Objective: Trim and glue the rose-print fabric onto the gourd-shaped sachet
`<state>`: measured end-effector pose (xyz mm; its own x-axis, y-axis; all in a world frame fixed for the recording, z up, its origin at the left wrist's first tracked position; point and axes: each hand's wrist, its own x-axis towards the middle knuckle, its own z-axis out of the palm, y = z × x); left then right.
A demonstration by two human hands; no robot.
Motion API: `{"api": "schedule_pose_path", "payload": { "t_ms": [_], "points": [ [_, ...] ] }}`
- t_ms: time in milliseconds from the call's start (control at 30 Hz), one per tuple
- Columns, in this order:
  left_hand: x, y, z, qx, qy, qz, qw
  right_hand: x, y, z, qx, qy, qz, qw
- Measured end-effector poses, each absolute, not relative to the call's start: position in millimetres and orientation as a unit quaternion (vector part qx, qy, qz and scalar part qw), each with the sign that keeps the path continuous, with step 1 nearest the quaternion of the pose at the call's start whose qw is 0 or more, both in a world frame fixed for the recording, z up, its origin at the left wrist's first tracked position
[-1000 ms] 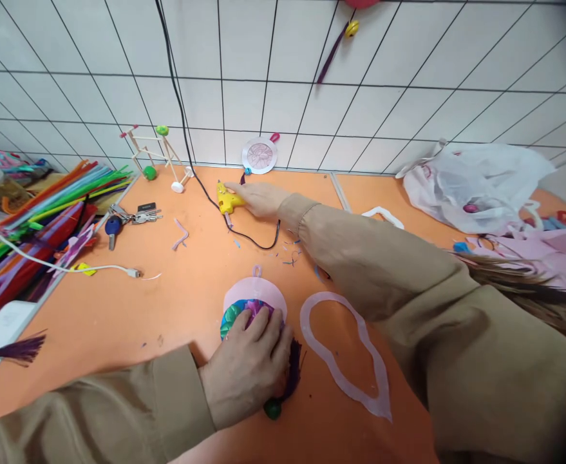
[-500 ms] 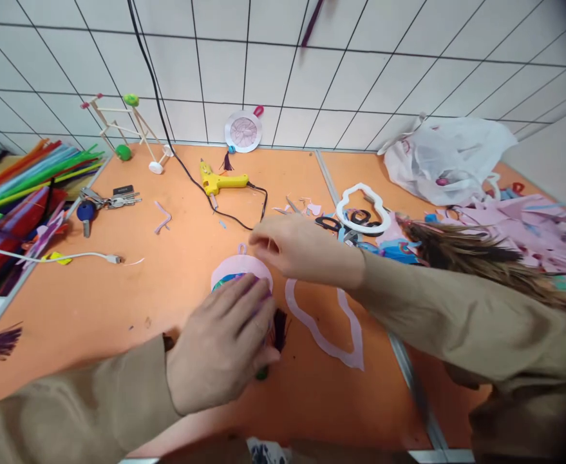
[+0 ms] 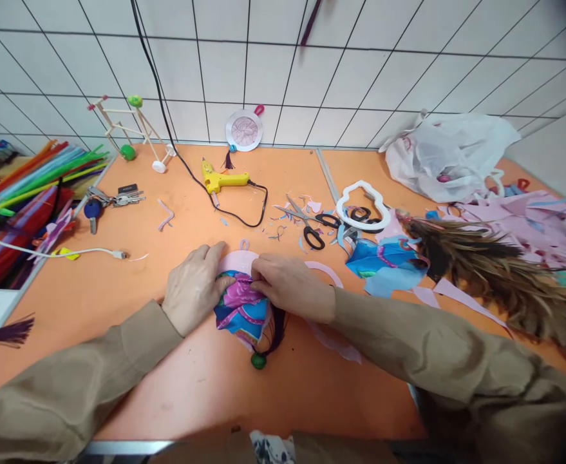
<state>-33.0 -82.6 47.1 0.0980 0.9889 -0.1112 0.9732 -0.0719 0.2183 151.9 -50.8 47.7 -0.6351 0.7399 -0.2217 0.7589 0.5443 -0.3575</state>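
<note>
A small fabric ornament (image 3: 242,316), blue with a magenta flower and a pale pink top, lies on the orange table between my hands. A pink loop stands at its top; a green bead (image 3: 258,361) and a dark purple tassel (image 3: 277,328) hang at its lower end. My left hand (image 3: 196,283) grips its left edge, thumb on the fabric. With fingers bent together, my right hand (image 3: 287,283) pinches its upper right part. A pink paper outline (image 3: 333,338) lies partly hidden under my right forearm.
Behind are a yellow glue gun (image 3: 227,180) with a black cord and scissors (image 3: 306,222) among scraps. A white cloud-shaped frame (image 3: 384,219), blue fabric (image 3: 384,258) and brown feathers (image 3: 495,270) lie right. Keys (image 3: 113,196) and a white cable (image 3: 94,251) are left.
My left hand has drawn back from over the ornament to its left edge, uncovering the fabric. My right hand has come down onto the ornament's upper right, revealing the scissors behind.
</note>
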Motion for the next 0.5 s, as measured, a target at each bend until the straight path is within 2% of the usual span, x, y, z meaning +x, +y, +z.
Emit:
{"api": "schedule_pose_path", "payload": {
  "t_ms": [200,300,500],
  "points": [
    [-41.9,-72.8,42.8,0.705,0.672,0.097,0.207,162.2,-50.3,47.1,0.42,0.875,-0.219,-0.103],
    [-45.9,-67.2,41.1,0.69,0.652,0.176,0.26,165.2,-48.2,44.7,0.401,0.854,-0.279,-0.18],
    [-45.2,-71.4,49.0,0.569,0.617,0.331,0.432,164.5,-45.5,43.7,0.334,0.774,-0.425,-0.331]
  ]
}}
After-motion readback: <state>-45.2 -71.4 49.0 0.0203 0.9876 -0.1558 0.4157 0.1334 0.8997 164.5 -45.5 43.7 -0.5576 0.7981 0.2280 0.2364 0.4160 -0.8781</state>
